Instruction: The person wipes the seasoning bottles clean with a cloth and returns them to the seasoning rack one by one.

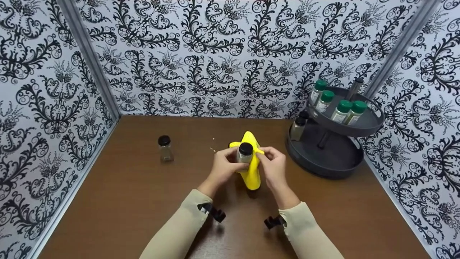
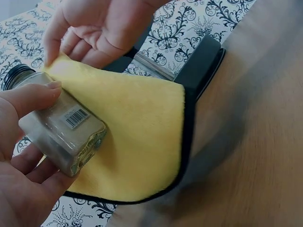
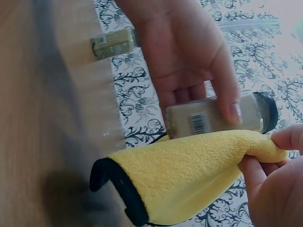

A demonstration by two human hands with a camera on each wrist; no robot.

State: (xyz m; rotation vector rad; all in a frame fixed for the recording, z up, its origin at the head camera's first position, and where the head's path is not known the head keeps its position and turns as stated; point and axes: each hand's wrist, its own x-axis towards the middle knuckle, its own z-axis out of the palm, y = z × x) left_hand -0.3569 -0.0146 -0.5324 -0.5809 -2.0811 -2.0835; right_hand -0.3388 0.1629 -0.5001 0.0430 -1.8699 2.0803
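While the left hand [image 1: 222, 166] grips a jar [image 1: 245, 157] (black-capped, fingers closed round it), the right hand [image 1: 274, 167] pinches a yellow cloth [image 1: 253, 177].

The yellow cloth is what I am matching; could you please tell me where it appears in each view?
Head: the cloth is just right of and below centre.
Left wrist: the cloth is just left of centre.
Right wrist: the cloth is at lower centre.
Shared landmark: the bottle in the left hand.
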